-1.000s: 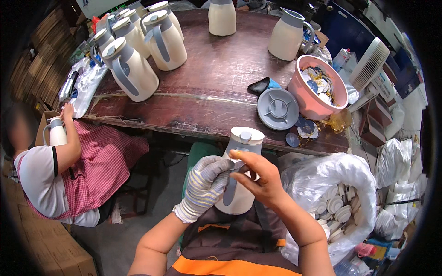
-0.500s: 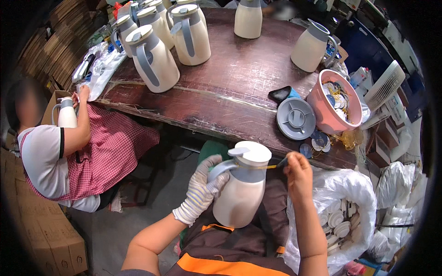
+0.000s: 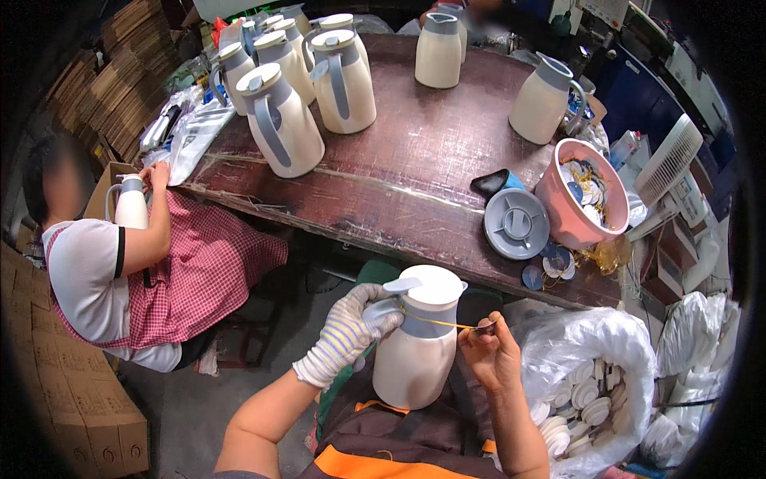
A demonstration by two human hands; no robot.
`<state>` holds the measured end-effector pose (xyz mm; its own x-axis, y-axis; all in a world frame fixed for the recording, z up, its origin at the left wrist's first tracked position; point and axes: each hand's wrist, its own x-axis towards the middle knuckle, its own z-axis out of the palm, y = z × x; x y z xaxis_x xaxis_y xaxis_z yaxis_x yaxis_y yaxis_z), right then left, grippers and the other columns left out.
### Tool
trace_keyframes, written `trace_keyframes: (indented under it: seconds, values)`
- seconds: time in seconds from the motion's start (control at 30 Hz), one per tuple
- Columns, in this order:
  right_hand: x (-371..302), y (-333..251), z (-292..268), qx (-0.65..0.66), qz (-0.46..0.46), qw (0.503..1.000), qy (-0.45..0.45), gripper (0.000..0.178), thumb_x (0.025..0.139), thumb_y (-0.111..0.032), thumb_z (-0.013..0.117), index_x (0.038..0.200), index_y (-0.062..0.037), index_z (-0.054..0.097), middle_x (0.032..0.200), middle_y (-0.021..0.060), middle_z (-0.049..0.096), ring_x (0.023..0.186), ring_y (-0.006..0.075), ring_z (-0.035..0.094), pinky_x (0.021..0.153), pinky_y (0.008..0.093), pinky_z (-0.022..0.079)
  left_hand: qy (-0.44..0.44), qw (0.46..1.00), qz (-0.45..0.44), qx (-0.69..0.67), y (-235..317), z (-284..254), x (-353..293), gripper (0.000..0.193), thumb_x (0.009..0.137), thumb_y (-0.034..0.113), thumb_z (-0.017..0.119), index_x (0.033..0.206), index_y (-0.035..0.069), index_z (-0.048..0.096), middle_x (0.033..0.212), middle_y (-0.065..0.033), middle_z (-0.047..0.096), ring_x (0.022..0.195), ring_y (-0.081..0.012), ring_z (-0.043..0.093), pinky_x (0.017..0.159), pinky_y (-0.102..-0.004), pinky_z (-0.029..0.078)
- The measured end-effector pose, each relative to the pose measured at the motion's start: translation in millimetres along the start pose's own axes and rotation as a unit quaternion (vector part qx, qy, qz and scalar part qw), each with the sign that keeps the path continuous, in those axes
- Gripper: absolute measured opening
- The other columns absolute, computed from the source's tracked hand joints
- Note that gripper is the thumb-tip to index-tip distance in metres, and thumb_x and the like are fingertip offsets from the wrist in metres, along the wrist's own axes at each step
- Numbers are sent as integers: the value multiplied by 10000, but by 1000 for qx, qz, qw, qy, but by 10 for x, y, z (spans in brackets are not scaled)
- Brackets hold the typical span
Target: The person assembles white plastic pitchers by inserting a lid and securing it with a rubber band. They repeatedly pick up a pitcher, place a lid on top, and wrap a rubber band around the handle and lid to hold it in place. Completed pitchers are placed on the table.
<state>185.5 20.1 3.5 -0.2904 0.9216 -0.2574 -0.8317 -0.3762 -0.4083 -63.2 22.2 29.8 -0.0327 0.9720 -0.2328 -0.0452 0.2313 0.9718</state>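
A cream vacuum jug (image 3: 413, 367) with a grey collar and white lid stands upright on my lap. My left hand (image 3: 345, 334), in a striped knit glove, is closed around its grey handle, just below the lid's thumb lever. My bare right hand (image 3: 491, 355) is to the right of the jug, thumb and fingers pinching a small dark round tag (image 3: 483, 327). From the tag a yellow cord (image 3: 439, 322) runs taut across the grey collar to the handle.
On the dark table (image 3: 399, 172) stand several similar jugs (image 3: 286, 132). A pink basin (image 3: 570, 211) of corded tags and a grey round lid (image 3: 516, 224) sit near its right edge. A plastic bag (image 3: 630, 335) holds white lids. At left, a co-worker (image 3: 100, 263) holds another jug.
My right hand has drawn the tag slightly lower and closer to the jug, the cord still stretched. The whole view has shifted, so everything sits a little lower.
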Motion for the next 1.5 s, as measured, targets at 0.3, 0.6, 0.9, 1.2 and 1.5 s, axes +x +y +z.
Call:
trace_keyframes:
  seconds: [0.3,0.6,0.9,1.2,1.5]
  values:
    - [-64,-255,86,-131,-2,990,-59,139,920,-173,610,980,-51,582,884,72,573,804,171,553,815,319,470,65,978,179,-90,664,-310,-168,469,749,130,803,1135,3,569,1081,-101,639,981,-166,613,881,-313,513]
    - [-66,-139,-17,-170,112,979,-17,189,935,-187,596,1046,-34,607,937,62,640,808,134,581,774,288,494,377,838,395,7,988,-1188,870,374,798,107,770,1092,-21,578,1047,-84,611,933,-140,576,834,-274,492]
    - [56,-77,-151,-172,134,976,11,184,932,-179,597,1045,-34,613,925,66,651,811,139,607,767,285,498,493,775,366,147,1070,-1936,1863,416,829,207,731,1138,-23,573,1034,-151,657,911,-237,622,844,-353,481]
    - [74,-143,-493,-191,156,965,93,205,937,-185,598,1074,-33,612,954,71,663,821,134,622,763,259,499,375,662,491,424,1227,-1129,1772,534,796,160,673,1282,21,500,1269,-199,519,1203,-355,477,1041,-454,350]
    - [246,-46,-353,-198,151,967,48,206,938,-174,590,1071,-17,611,925,69,661,797,127,615,734,258,490,203,785,203,549,1838,-81,2896,453,843,313,614,1255,143,537,1073,-183,653,1027,-372,607,908,-462,466]
